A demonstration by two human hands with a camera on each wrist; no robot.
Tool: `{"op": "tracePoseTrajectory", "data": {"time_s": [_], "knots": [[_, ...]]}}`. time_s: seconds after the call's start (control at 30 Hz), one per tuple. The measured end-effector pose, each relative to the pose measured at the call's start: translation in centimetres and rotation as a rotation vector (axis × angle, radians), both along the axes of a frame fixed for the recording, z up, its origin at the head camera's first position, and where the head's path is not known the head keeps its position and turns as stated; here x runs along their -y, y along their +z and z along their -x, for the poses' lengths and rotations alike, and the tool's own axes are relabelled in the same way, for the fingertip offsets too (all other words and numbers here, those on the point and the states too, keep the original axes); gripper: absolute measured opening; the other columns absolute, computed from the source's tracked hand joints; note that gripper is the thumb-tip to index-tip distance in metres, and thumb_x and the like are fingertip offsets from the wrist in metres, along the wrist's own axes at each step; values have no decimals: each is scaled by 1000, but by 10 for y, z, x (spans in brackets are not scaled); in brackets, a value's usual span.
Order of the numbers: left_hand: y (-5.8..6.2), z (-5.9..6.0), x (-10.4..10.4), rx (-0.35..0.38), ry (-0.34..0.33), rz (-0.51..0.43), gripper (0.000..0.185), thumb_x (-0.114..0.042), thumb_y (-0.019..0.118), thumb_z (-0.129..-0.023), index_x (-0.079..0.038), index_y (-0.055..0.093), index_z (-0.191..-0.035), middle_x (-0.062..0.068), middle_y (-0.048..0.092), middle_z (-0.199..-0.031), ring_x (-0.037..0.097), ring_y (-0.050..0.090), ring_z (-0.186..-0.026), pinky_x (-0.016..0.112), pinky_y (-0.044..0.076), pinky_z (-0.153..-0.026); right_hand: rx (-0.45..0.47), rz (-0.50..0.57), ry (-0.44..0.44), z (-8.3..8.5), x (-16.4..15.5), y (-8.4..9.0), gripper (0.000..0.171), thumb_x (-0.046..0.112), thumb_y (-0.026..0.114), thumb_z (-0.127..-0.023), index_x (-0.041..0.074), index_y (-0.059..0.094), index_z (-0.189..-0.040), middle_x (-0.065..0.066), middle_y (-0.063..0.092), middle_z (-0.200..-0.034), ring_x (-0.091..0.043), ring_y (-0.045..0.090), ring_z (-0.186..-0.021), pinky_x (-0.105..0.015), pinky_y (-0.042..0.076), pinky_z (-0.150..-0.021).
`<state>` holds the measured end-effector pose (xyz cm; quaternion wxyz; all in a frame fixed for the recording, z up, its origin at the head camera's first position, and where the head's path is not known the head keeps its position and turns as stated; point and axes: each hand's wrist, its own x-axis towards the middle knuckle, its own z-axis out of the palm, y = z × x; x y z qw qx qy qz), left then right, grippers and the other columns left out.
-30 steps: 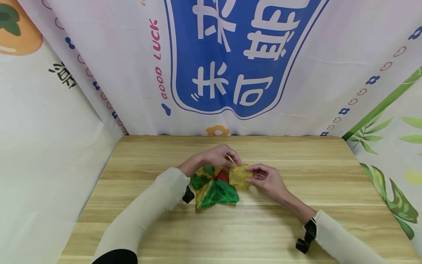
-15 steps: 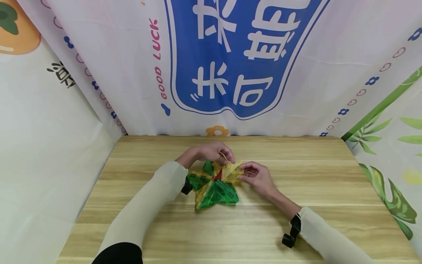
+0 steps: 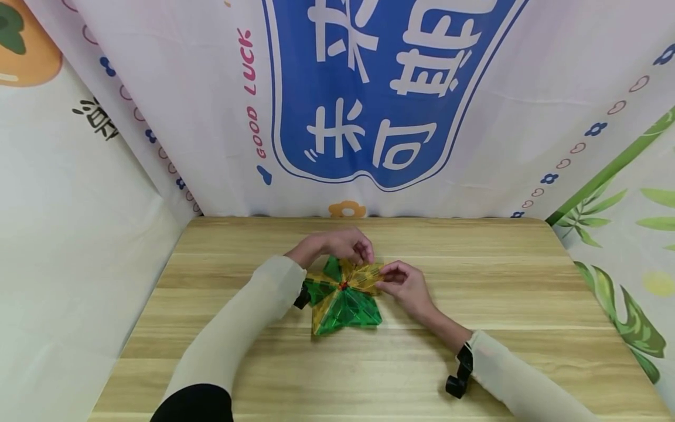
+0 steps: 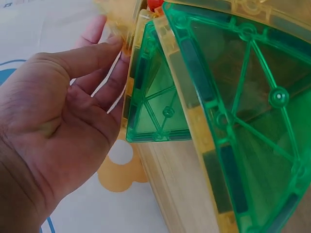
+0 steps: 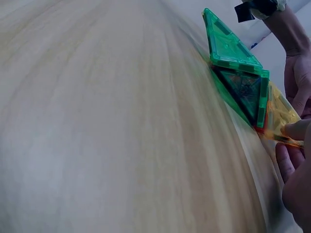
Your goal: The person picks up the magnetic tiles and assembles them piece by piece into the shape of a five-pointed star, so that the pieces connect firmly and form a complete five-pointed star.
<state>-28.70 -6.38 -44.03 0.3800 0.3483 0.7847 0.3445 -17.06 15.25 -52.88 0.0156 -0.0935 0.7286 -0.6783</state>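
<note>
A star-shaped build of see-through magnetic tiles lies on the table, with green tiles [image 3: 349, 309], yellow ones and a red centre [image 3: 344, 286]. At its back right is a yellow magnetic tile [image 3: 366, 275], tilted against the build. My right hand [image 3: 408, 284] pinches the outer edge of this tile between thumb and fingers. My left hand [image 3: 350, 244] reaches over the back of the build. In the left wrist view its thumb and fingertips pinch a yellow edge, beside a small green triangle tile [image 4: 158, 104]. A larger green tile [image 5: 231, 43] stands up in the right wrist view.
The wooden table [image 3: 422, 363] reaches back to a printed cloth [image 3: 232, 193] that hangs along its far edge. White printed cloths also stand at the left and right sides. Each wrist carries a black camera mount [image 3: 460, 372].
The yellow tile has moved left and been lowered onto the build, covering most of the red part. My right hand has come left with it; the left hand has shifted slightly left.
</note>
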Motion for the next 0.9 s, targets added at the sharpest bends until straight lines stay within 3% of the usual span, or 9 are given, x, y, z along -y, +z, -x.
{"op": "tracePoseTrajectory", "data": {"time_s": [0.33, 0.57, 0.73, 0.9], "knots": [[1, -2, -3, 0, -52, 78, 31, 20, 56, -95, 0, 71, -112, 9, 75, -111, 17, 69, -107, 28, 57, -91, 28, -23, -20, -2, 4, 3, 30, -10, 85, -83, -10, 68, -107, -28, 71, -110, -16, 76, -89, -26, 63, -77], [-2, -3, -2, -40, -25, 60, 28, 17, 56, -98, 2, 69, -117, 13, 73, -120, 21, 68, -116, 30, 57, -96, 29, -53, -8, -2, 2, 3, 31, -6, 87, -83, -7, 68, -107, -25, 72, -107, -23, 76, -91, -28, 64, -78], [-2, -9, 6, -120, 24, -29, 23, 7, 60, -103, 6, 66, -125, 20, 70, -129, 29, 66, -124, 33, 55, -104, -5, -115, 10, -3, -8, 2, 31, 0, 88, -84, -3, 70, -108, -21, 74, -108, -25, 77, -94, -28, 63, -79], [3, -23, 26, -194, 144, -116, 25, 0, 63, -104, 7, 66, -128, 24, 66, -134, 37, 60, -133, 46, 48, -114, -73, -198, 51, -9, -27, 8, 31, 2, 86, -87, -3, 71, -113, -21, 75, -111, -27, 77, -96, -28, 63, -82]]}}
